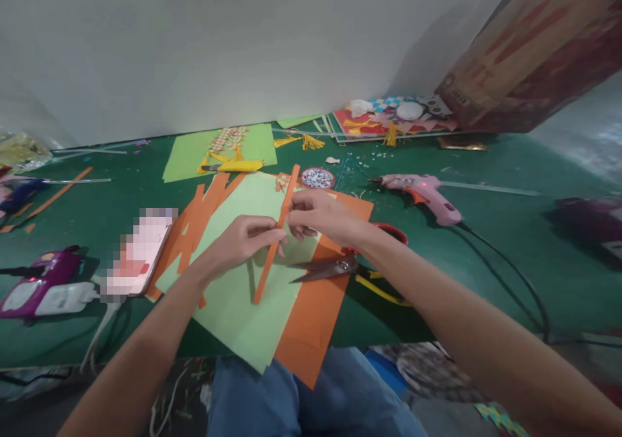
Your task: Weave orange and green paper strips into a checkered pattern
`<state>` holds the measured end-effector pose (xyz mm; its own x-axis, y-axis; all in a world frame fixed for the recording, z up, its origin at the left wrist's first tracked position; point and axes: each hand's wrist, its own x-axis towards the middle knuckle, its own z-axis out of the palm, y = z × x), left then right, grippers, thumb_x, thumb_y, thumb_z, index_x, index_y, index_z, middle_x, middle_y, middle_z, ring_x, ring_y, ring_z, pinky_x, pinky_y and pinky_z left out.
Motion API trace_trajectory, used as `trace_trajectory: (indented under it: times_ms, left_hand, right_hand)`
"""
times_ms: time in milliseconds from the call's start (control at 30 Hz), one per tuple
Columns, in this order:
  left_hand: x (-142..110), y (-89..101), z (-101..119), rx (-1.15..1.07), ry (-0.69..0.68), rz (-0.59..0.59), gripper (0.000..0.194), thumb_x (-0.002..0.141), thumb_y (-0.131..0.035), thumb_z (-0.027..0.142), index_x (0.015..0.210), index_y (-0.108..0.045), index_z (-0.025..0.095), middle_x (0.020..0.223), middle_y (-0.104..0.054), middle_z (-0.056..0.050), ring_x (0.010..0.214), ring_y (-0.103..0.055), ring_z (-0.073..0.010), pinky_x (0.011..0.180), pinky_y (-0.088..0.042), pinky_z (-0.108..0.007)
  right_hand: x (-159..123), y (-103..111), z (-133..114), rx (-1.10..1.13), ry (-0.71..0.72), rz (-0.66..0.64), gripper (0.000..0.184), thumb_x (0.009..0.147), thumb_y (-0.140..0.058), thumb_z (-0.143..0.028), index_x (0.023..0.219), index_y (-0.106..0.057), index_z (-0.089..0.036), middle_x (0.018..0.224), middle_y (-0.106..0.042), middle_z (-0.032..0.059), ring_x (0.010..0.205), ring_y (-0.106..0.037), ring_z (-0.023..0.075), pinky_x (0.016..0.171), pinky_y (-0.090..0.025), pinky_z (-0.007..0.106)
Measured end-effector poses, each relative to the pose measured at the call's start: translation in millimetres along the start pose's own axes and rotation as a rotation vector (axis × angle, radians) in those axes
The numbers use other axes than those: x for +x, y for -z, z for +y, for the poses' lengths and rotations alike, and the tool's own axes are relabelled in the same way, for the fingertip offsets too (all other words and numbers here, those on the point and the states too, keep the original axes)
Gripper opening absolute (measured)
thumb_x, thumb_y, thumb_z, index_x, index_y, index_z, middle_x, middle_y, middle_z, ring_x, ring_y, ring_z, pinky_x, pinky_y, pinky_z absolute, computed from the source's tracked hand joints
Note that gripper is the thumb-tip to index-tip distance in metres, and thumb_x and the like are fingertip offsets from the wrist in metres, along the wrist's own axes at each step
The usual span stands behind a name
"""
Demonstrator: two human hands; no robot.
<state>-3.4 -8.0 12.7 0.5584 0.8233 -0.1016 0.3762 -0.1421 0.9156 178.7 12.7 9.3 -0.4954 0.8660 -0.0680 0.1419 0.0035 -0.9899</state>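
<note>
A narrow orange paper strip slants between my two hands, above a light green paper sheet. My left hand pinches it near the middle. From the right, my right hand has its fingers bent together against the strip; how firmly they hold it is hard to see. Orange paper lies beneath the green sheet, and several cut orange strips are to its left. Scissors with red and yellow handles rest partly under my right forearm, blades parted.
To the right lies a pink glue gun with a lit light and a cord. A yellow cutter is on lime green paper. A small round dish holds bits. At left are a phone and a purple power strip.
</note>
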Motion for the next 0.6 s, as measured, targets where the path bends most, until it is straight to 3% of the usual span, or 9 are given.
trace_trajectory:
  times_ms: [100, 333, 533, 600]
  left_hand:
    - [0, -0.1, 0, -0.017, -0.003, 0.006, 0.029, 0.084, -0.054, 0.037, 0.064, -0.062, 0.018, 0.069, -0.068, -0.004, 0.07, -0.063, -0.0169, 0.07, -0.047, -0.028]
    - [-2, 1.1, 0, -0.015, -0.008, -0.045, 0.03, 0.084, -0.055, 0.037, 0.063, -0.064, 0.018, 0.063, -0.066, -0.003, 0.065, -0.063, -0.015, 0.064, -0.047, -0.025]
    - [0, -0.1, -1, -0.062, -0.028, -0.001, 0.029, 0.087, -0.051, 0.034, 0.066, -0.063, 0.017, 0.068, -0.067, -0.002, 0.066, -0.063, -0.0134, 0.068, -0.047, -0.025]
    - [0, 0.0, -1, -0.052, -0.022, -0.008, 0.031, 0.087, -0.052, 0.033, 0.062, -0.062, 0.017, 0.067, -0.066, -0.002, 0.063, -0.062, -0.013, 0.065, -0.046, -0.024]
  right_hand:
    - [-1, -2, -1, -0.04, -0.021, -0.034, 0.011, 0.065, -0.051, -0.012, 0.057, -0.046, -0.018, 0.042, -0.051, -0.0052, 0.037, -0.039, 0.0041, 0.038, -0.026, 0.019]
    - [2, 9, -1, 0.052, 0.06, 0.13, 0.018, 0.064, -0.048, -0.009, 0.051, -0.041, -0.019, 0.041, -0.046, -0.0054, 0.039, -0.046, 0.0056, 0.037, -0.026, 0.019]
    - [1, -2, 1, 0.008, 0.02, -0.016, 0.009, 0.066, -0.051, -0.013, 0.058, -0.048, -0.017, 0.043, -0.05, -0.0056, 0.039, -0.042, 0.0044, 0.039, -0.028, 0.018]
    - [1, -1, 1, -0.014, 0.023, -0.01, 0.008, 0.065, -0.05, -0.013, 0.058, -0.048, -0.017, 0.042, -0.049, -0.0062, 0.038, -0.04, 0.0041, 0.039, -0.027, 0.018]
